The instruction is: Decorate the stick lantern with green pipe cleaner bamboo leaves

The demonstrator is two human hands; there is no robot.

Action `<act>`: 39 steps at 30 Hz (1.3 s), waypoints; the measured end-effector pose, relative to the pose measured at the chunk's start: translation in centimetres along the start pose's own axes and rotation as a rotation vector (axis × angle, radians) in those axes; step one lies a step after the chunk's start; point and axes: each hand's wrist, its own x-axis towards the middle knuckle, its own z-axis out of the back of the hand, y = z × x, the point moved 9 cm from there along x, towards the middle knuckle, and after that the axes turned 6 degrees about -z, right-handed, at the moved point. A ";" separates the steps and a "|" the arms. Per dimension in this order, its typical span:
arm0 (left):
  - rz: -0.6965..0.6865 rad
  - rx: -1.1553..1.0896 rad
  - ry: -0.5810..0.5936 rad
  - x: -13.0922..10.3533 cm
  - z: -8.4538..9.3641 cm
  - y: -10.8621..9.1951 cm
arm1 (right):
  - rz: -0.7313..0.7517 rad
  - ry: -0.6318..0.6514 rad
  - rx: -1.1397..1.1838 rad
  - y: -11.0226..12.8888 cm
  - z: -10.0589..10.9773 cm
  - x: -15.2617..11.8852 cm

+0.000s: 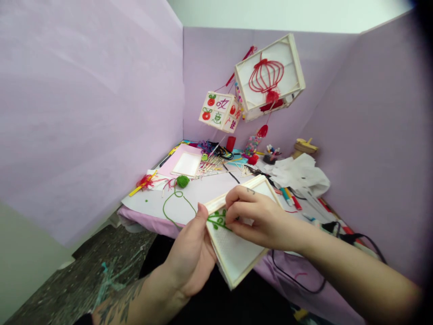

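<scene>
A framed white panel (241,262) is tilted above the table's front edge. My left hand (191,253) grips its left side, with the thumb at the frame's edge. Green yarn (220,220) forms a leafy, looped pattern on the panel. Over that pattern, my right hand (253,219) has its fingers bent and pinched together; whatever lies between the fingertips is hidden. A green strand curves from near my left thumb across the table to a green yarn ball (183,181).
Two decorated lanterns (221,111) (267,74) hang over the back of the table (152,198). White crumpled sheets (297,174) and markers (292,198) lie at right. Red yarn (146,181) and a small white frame (187,164) are at left. Purple partitions (88,90) surround the table.
</scene>
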 end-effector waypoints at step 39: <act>-0.269 0.021 0.224 -0.7 -1.1 -1.2 | 0.025 -0.677 -0.281 2.0 -3.0 -6.5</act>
